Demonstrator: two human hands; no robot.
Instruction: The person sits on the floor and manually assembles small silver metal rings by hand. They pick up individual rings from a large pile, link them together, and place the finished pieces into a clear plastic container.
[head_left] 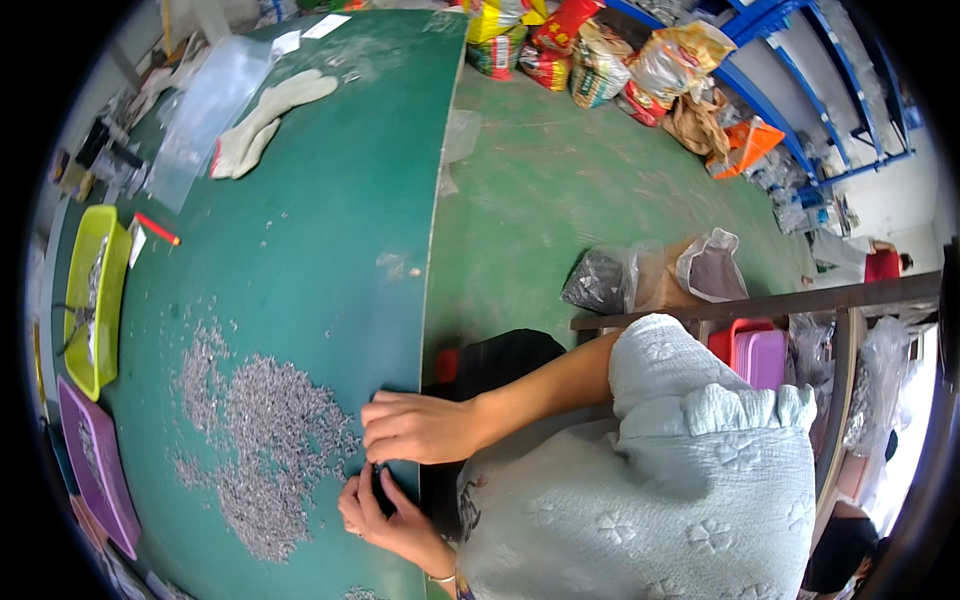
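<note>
A spread pile of tiny silvery metal pieces (275, 430) lies on the green tabletop (340, 230). My two hands meet at the table's edge beside that pile. My right hand (420, 427), higher in the picture, has its back turned up and its fingers curled and pressed together. Just below it, my left hand (388, 518), wearing a ring and a bracelet, is closed in a pinch. Something small and dark shows between its thumb and fingers, too hidden to name. The right fingertips touch or nearly touch it; what they grip is out of sight.
A yellow-green basket (112, 310) and a purple basket (118, 490) line the table's far side. White gloves (245, 140), a plastic sheet (205, 120) and a red pen (157, 229) lie further along. Filled bags (600, 70), blue shelving (790, 90) and a dark bag (597, 278) stand off the table.
</note>
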